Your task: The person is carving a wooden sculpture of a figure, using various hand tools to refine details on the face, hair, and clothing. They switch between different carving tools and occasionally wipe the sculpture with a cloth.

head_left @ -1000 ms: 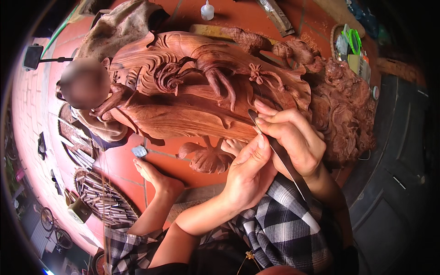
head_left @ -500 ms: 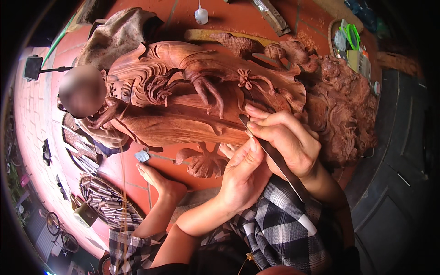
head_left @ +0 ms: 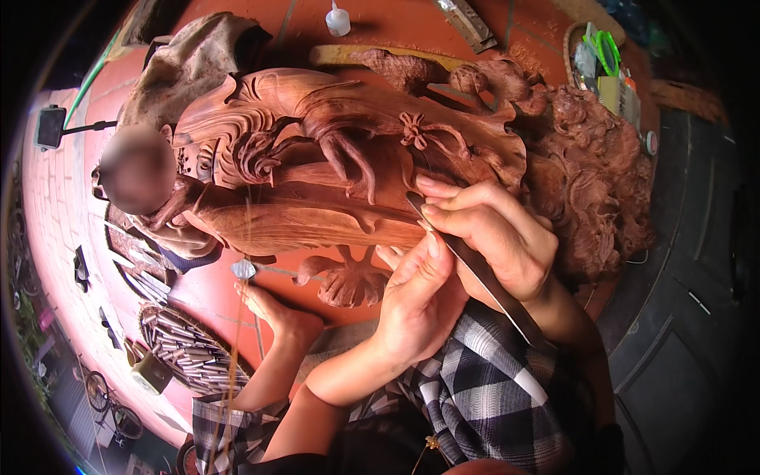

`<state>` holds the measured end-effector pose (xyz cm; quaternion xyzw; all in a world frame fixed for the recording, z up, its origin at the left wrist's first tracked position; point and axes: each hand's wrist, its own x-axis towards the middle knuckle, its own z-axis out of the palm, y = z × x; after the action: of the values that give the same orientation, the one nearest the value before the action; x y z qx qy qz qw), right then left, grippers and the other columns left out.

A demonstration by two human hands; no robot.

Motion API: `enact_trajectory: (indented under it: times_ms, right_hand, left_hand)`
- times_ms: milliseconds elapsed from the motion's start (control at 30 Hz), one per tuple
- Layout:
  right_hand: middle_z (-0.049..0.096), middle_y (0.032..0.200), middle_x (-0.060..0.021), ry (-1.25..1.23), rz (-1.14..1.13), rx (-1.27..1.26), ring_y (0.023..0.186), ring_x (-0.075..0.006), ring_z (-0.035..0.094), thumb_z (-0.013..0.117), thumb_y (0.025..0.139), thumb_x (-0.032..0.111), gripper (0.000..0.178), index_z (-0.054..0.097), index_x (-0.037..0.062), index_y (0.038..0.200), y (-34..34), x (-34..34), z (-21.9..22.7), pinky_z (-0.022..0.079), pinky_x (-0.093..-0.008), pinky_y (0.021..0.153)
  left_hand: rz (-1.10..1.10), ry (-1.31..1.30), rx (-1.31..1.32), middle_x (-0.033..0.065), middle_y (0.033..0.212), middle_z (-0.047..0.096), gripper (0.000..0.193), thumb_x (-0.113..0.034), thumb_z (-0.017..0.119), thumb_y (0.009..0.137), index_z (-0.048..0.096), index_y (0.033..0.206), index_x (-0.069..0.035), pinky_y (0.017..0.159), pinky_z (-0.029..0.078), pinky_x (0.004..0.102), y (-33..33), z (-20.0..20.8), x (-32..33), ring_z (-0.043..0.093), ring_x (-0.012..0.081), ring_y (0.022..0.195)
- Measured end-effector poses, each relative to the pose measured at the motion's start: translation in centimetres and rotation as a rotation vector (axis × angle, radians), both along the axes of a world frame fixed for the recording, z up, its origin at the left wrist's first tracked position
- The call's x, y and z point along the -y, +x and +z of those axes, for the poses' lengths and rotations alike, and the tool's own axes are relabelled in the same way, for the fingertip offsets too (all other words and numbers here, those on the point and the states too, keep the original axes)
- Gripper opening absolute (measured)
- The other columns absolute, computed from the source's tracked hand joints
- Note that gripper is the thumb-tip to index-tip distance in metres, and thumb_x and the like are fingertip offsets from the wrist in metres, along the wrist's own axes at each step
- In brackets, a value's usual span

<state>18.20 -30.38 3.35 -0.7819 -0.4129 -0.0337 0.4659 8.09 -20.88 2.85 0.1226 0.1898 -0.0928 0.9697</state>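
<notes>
A large reddish-brown carved wooden figure [head_left: 309, 174] lies on its back across the floor before me, its head to the left, with deep drapery folds and a knotted sash. My right hand [head_left: 495, 229] is closed around a long, narrow, flat metal carving tool [head_left: 487, 281]. The tool slants from the lower right up to the robe's near side, its dark tip by my fingertips at the wood. Below it, my left hand [head_left: 419, 297] is closed, with the thumb pressed against the tool near its front. The left fingers are partly hidden behind the thumb and palm.
A rough carved base [head_left: 594, 190] extends right. A carved flower-like piece [head_left: 344, 281] sits near my bare foot [head_left: 273, 309]. Left is a basket of many slim tools [head_left: 190, 352]. Beyond lie a white bottle [head_left: 338, 20], a metal bar [head_left: 469, 24] and green-handled scissors [head_left: 607, 54].
The view has shifted slightly, so the figure appears a little further left. Both hands keep the same hold on the tool, whose tip stays by the robe.
</notes>
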Motion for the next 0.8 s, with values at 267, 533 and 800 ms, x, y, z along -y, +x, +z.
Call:
enact_trajectory:
  times_ms: [267, 533, 800]
  right_hand:
    - [0.064, 0.085, -0.0161, -0.039, -0.002, -0.009, 0.087, -0.0303, 0.073, 0.067, 0.079, 0.001, 0.014, 0.065, -0.0053, 0.091, -0.1, 0.1, 0.4, 0.06, -0.0334, 0.069]
    - [0.065, 0.084, -0.0161, -0.037, 0.025, -0.063, 0.085, -0.031, 0.073, 0.068, 0.079, 0.003, 0.011, 0.065, -0.0038, 0.088, 0.1, 0.4, 0.5, 0.06, -0.0339, 0.068]
    - [0.064, 0.092, -0.0198, 0.119, -0.024, -0.389, 0.091, -0.0318, 0.071, 0.063, 0.082, -0.013, 0.012, 0.064, -0.0072, 0.093, 1.1, 2.3, 3.0, 0.058, -0.0348, 0.074]
  left_hand:
    - [-0.02, -0.004, -0.051, 0.0127, 0.143, 0.043, 0.063, -0.04, 0.053, 0.1, 0.029, 0.147, -0.006, 0.112, 0.037, 0.0417, 0.1, 0.2, -0.2, 0.045, 0.0265, 0.134]
    - [-0.037, -0.004, -0.027, 0.0144, 0.145, 0.041, 0.068, -0.044, 0.055, 0.098, 0.029, 0.146, -0.004, 0.114, 0.033, 0.0423, 0.3, 0.4, 0.1, 0.042, 0.0278, 0.136]
    - [-0.112, -0.075, 0.211, 0.0142, 0.147, 0.04, 0.051, -0.019, 0.048, 0.104, 0.03, 0.147, 0.003, 0.117, 0.024, 0.0367, -0.4, -0.5, 1.6, 0.032, 0.0229, 0.143]
